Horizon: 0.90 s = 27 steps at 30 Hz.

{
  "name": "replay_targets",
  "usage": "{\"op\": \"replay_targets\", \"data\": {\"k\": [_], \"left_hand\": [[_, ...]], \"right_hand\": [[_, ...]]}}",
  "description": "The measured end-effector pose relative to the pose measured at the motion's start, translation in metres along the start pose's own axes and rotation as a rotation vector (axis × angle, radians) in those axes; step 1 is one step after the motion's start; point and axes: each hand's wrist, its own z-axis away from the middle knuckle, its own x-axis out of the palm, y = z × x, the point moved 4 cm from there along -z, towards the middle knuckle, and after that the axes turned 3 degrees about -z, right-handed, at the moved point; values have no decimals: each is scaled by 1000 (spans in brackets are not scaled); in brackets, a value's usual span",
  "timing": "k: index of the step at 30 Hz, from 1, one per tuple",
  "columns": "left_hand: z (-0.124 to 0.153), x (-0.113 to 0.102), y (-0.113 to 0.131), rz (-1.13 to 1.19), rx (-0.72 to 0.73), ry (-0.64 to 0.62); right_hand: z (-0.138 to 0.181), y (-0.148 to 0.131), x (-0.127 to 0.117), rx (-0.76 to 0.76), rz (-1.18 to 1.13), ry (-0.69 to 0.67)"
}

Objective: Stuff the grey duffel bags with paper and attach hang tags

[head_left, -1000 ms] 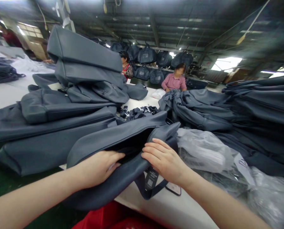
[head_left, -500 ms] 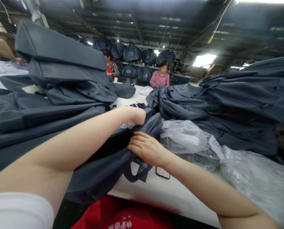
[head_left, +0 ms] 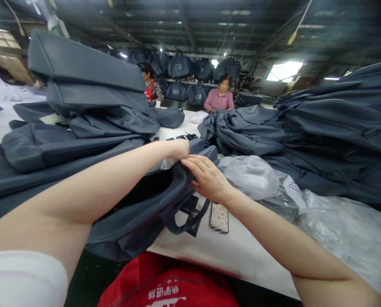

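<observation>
A dark navy duffel bag (head_left: 139,226) lies in front of me with its mouth gaping, the inside black with shadow. At the bag's far right end my left hand (head_left: 180,149) is bent down and closed on the fabric, its fingertips hidden. My right hand (head_left: 208,177) meets it there, fingers laid over the bag's edge and the thumb underneath, gripping the cloth. A strap loop hangs from the bag's near side, beside a black printed tag (head_left: 192,213). Some clear plastic (head_left: 168,163) shows by my left wrist.
Stacked navy bags (head_left: 91,89) rise on the left, and another heap (head_left: 331,128) on the right. Clear plastic bags (head_left: 251,175) and a patterned phone (head_left: 219,216) lie on the white table (head_left: 241,260). Two people (head_left: 220,99) are across the table, with bags hanging behind.
My right hand has slid up and away along the bag's edge to meet my left hand. The bag's mouth gapes wider at that end, and more of the phone shows.
</observation>
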Motion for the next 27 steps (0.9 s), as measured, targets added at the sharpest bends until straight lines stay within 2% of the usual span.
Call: {"op": "replay_targets", "data": {"k": [3, 6, 8, 11, 13, 14, 15, 17, 19, 21, 22, 24, 25, 26, 27], "left_hand": [[14, -10, -10, -6, -58, 130], [43, -19, -19, -12, -115, 246], [72, -24, -28, -9, -157, 312], [131, -20, -56, 46, -259, 422], [179, 2, -83, 137, -345, 443], [204, 20, -97, 198, -394, 439], [229, 44, -111, 255, -453, 431], [277, 97, -134, 375, -621, 498], [316, 152, -143, 557, -801, 596], [340, 193, -136, 728, -947, 678], [349, 203, -128, 776, -1039, 774], [359, 208, -104, 869, -1163, 1041], [359, 206, -90, 955, -1165, 1150], [355, 202, -76, 1083, -1121, 1195], [346, 199, -64, 1243, -1038, 1171]], "right_hand": [[-12, 21, 1, 113, 23, 51], [-31, 39, 9, 67, 109, -75], [-43, 50, 12, 35, 185, -149], [-57, 60, 10, 35, 258, -141], [-61, 62, 10, 24, 282, -126], [-62, 62, 11, 25, 291, -118], [-62, 64, 12, 31, 297, -109], [-62, 68, 17, 49, 297, -90], [-65, 71, 24, 42, 282, -85], [-69, 65, 29, 18, 250, -87], [-71, 58, 28, 16, 226, -63], [-71, 32, 19, 47, 149, 50], [-67, 13, 13, 68, 84, 130], [-61, -8, 8, 81, -5, 200], [-53, -32, 7, 80, -119, 239]]}}
